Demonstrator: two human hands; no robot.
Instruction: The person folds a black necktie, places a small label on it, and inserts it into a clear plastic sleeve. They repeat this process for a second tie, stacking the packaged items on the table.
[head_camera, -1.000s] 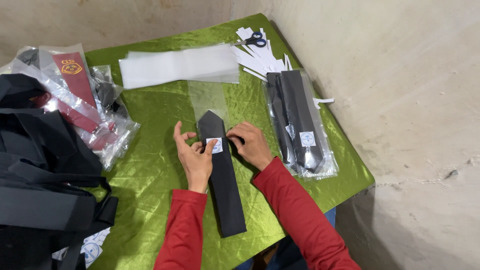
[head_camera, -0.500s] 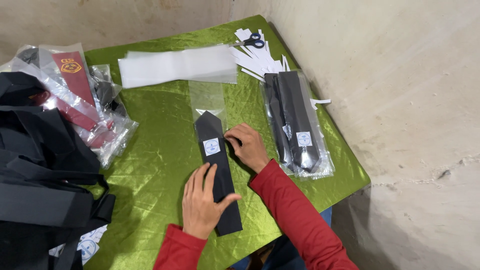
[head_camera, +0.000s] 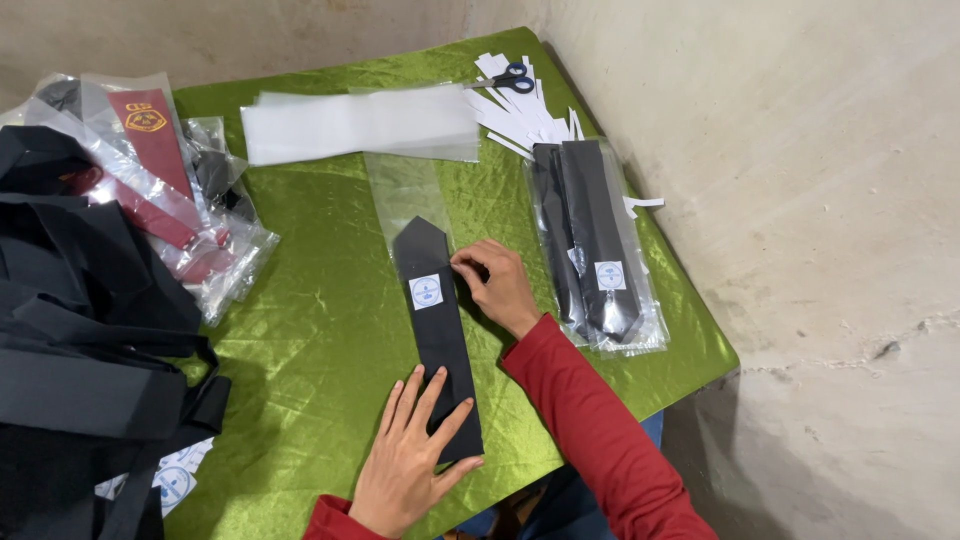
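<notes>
The tie (head_camera: 438, 335) runs from 6 to 12 o'clock; your left hand (head_camera: 408, 462) lies flat on its near end, your right hand (head_camera: 497, 285) pinches its edge at 3 o'clock.

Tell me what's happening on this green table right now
A person in red sleeves is handling a black necktie laid flat on the green table. The left hand presses flat on the tie's lower end, while the right hand touches its edge near a round white sticker. The tie's pointed tip sits at the mouth of a clear plastic sleeve. To the right lie black ties already bagged; a stack of empty sleeves and scissors sit at the far edge.
</notes>
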